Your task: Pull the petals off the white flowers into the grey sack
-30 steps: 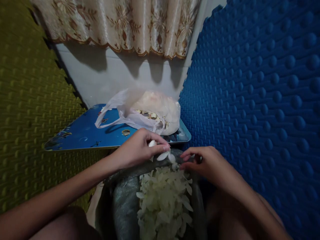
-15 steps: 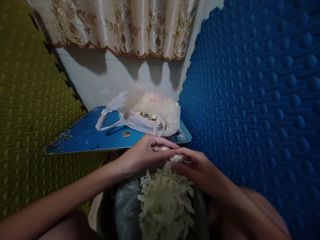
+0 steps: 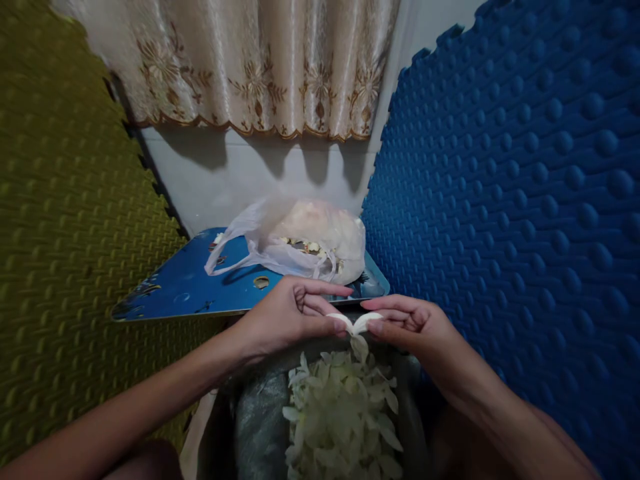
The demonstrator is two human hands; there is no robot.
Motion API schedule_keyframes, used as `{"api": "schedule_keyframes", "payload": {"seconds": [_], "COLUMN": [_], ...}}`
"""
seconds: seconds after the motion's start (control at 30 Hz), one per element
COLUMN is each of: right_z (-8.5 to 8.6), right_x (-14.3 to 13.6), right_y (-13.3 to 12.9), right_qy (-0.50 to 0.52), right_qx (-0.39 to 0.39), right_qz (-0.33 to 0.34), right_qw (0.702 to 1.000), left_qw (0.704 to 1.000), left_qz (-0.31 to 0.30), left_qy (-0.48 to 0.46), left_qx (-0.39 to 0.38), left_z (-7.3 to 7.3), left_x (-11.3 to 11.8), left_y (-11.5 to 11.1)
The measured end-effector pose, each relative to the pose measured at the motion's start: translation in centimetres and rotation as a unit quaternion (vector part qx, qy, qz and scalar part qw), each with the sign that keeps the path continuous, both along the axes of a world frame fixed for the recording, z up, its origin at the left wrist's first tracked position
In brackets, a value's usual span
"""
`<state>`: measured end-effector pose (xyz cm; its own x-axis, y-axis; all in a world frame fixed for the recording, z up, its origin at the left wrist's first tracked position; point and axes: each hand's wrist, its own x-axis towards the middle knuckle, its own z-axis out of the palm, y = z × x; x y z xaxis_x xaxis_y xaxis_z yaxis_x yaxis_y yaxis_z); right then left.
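Board edges: the blue board (image 3: 185, 283) spans the middle of the frame, its near edge running from the left of centre to just behind the hands; its left part is mostly bare.
Side limits: the yellow-green mat (image 3: 70, 220) rises along the left of the frame and the blue mat (image 3: 510, 173) along the right, the latter close to the board's right corner.
Room around the hands: a narrow gap separates the two index fingertips; there is more space between the right hand and the blue mat.
Counts: two hands, one board, one plastic bag (image 3: 330, 233), two mats, one curtain (image 3: 260, 67); the heaped petals are too many and too overlapped to count.
Left hand: the left hand (image 3: 295, 313) comes from the lower left, thumb pinching one petal, index finger stretched out above.
Right hand: the right hand (image 3: 417, 323) comes from the lower right, mirroring that pinch on another petal.
White flower: the white flower (image 3: 369, 322) is at centre, just below the board's near edge, spread between both hands, with a pale petal hanging under it.
Petal pile: the petal pile (image 3: 340, 413) lies below the hands at lower centre, on grey-green sheeting (image 3: 260, 413).
Bag: it sits on the board's right part, pale bits at its opening, handles trailing left.
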<state>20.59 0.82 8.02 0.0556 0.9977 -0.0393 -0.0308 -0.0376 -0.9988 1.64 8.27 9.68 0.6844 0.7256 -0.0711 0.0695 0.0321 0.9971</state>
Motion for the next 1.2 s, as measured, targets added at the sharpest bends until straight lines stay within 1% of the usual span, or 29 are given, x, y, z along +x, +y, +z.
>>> {"api": "schedule_keyframes", "payload": {"seconds": [0.07,0.1,0.13,0.17,0.23,0.27,0.3,0.33,0.4,0.5,0.6,0.73,0.77,0.83,0.87,0.9,0.93,0.97,1.0,1.07,1.1,1.13,1.2], "right_z": [0.0,0.1,0.2,0.2,0.3,0.2,0.1,0.0,-0.2,-0.3,0.0,0.6,0.7,0.9,1.0,0.9,0.8,0.6,0.4,0.0,-0.2,-0.4,-0.4], "right_x": [-0.1,-0.1,-0.2,-0.3,-0.5,-0.6,-0.6,-0.6,-0.6,-0.6,-0.6,-0.1,0.2,0.6,0.8,1.1,1.3,1.4,1.6,1.6,1.6,1.4,1.0], "right_y": [0.0,-0.1,-0.2,-0.3,-0.5,-0.6,-0.6,-0.7,-0.7,-0.7,-0.6,-0.3,-0.2,-0.1,0.0,0.1,0.2,0.2,0.3,0.4,0.4,0.4,0.2], "right_qy": [-0.050,-0.095,-0.151,-0.211,-0.312,-0.345,-0.366,-0.378,-0.388,-0.369,-0.309,-0.171,-0.132,-0.075,-0.068,-0.084,-0.125,-0.188,-0.264,-0.399,-0.439,-0.460,-0.461], "right_qx": [0.037,0.076,0.127,0.185,0.283,0.313,0.330,0.335,0.334,0.327,0.295,0.183,0.152,0.108,0.096,0.092,0.098,0.116,0.137,0.173,0.187,0.199,0.244], "right_qz": [-0.020,-0.038,-0.053,-0.063,-0.061,-0.052,-0.046,-0.044,-0.038,-0.029,-0.049,-0.130,-0.135,-0.115,-0.101,-0.094,-0.095,-0.104,-0.112,-0.118,-0.112,-0.100,-0.083], "right_qw": [0.998,0.992,0.979,0.958,0.905,0.883,0.869,0.862,0.858,0.870,0.903,0.959,0.970,0.985,0.988,0.988,0.983,0.970,0.948,0.893,0.872,0.860,0.849], "left_qw": [1.000,1.000,0.999,0.999,0.998,0.998,0.998,0.998,0.998,0.999,0.999,0.999,0.998,0.997,0.996,0.995,0.995,0.994,0.995,0.995,0.996,0.996,0.996], "left_qz": [0.010,0.016,0.023,0.029,0.037,0.042,0.044,0.045,0.042,0.019,0.013,0.013,0.010,0.008,0.009,0.014,0.020,0.028,0.035,0.047,0.052,0.057,0.067], "left_qy": [0.005,0.008,0.010,0.011,0.007,0.003,-0.001,-0.005,-0.015,-0.028,-0.034,-0.043,-0.044,-0.049,-0.051,-0.053,-0.055,-0.057,-0.058,-0.053,-0.047,-0.039,-0.025], "left_qx": [0.008,0.017,0.027,0.038,0.051,0.052,0.050,0.048,0.044,0.017,-0.011,-0.024,-0.034,-0.060,-0.073,-0.082,-0.086,-0.084,-0.078,-0.065,-0.059,-0.055,-0.043], "left_z": [-0.1,-0.1,-0.1,-0.1,-0.1,-0.1,-0.2,-0.3,-0.3,-0.3,-0.2,-0.2,-0.2,-0.2,-0.2,-0.2,-0.2,-0.2,-0.2,-0.2,-0.1,-0.1,-0.1], "left_x": [0.0,0.0,0.1,0.1,0.3,0.4,0.5,0.6,0.8,1.0,1.0,1.0,1.0,1.0,1.0,1.0,1.0,0.9,0.9,0.7,0.7,0.7,0.7], "left_y": [0.0,0.0,0.0,0.0,-0.1,-0.1,-0.1,-0.1,-0.1,0.1,0.3,0.6,0.6,0.6,0.6,0.6,0.6,0.6,0.6,0.6,0.6,0.6,0.6]}}
